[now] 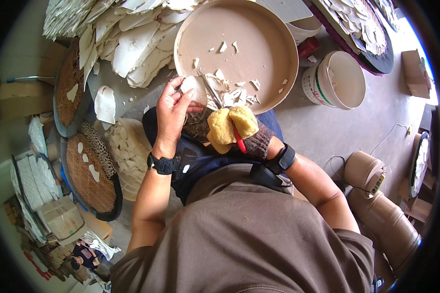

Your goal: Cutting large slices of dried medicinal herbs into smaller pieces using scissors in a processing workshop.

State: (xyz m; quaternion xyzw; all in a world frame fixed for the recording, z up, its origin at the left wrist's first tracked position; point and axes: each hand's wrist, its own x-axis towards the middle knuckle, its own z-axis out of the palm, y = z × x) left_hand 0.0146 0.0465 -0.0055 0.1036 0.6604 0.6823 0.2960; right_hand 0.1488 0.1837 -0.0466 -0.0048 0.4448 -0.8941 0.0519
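Between its thumb and fingers, my left hand (172,108) pinches a thin, flat off-white piece (194,89) with a pale brownish lower edge. My right hand (259,141), in a dark knit glove, grips scissors (210,90) with red handles. Yellow sponge pads (233,124) wrap the handles and hide most of the fingers. The metal blades point up and left, close beside the flat piece; whether they touch it I cannot tell. Under and beyond the blades, cut scraps (237,93) lie at the near edge of a large round beige basin (283,34).
Large flat off-white sheets (142,46) are piled left of the basin. A bag of pale pieces (127,154) and round woven trays (90,168) stand at left. To the right are a white bucket (344,80) and a beige lidded container (364,171). Another person (85,255) appears far lower left.
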